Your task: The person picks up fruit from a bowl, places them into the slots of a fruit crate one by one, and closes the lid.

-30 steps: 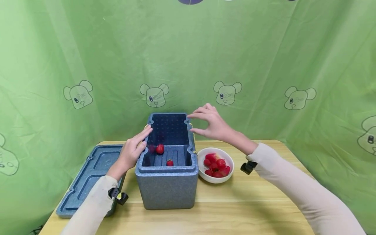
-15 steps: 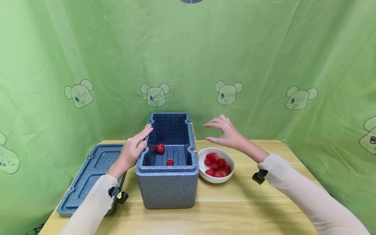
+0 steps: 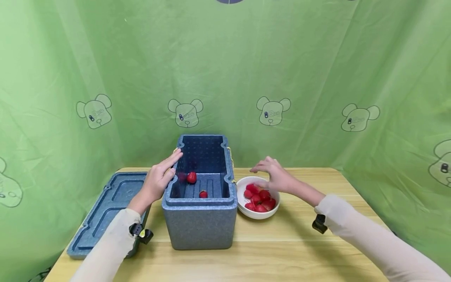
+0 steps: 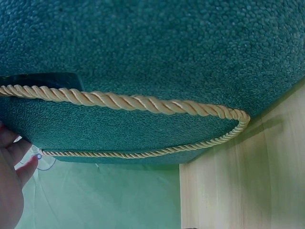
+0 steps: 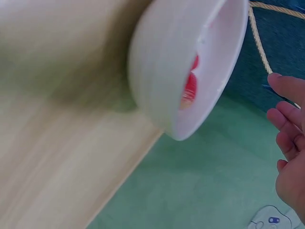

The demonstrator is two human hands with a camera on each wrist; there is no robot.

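Observation:
A speckled blue-grey foam box [image 3: 200, 228] stands uncovered in the middle of the table. On its floor lie two strawberries, one larger [image 3: 192, 177] and one smaller strawberry [image 3: 203, 194]. My left hand [image 3: 157, 182] rests along the left rim with straight fingers. Right of the box, a white bowl [image 3: 259, 215] contains several strawberries [image 3: 258, 199]. Over the bowl's far right edge hovers my right hand [image 3: 276, 177], its fingers loosely bent and apart from the fruit. In the right wrist view nothing lies between the thumb and fingers.
A matching box lid [image 3: 110, 211] lies at the left of the wooden table [image 3: 282, 254], partly behind the left forearm. Twisted rope [image 4: 143, 102] hangs in a loop on the box's left side, and another rope [image 5: 259, 43] on the right. Green curtain surrounds the table.
My right hand has moved away from the box's right rim, first rightward, then down to the bowl. The left hand stays on the left rim.

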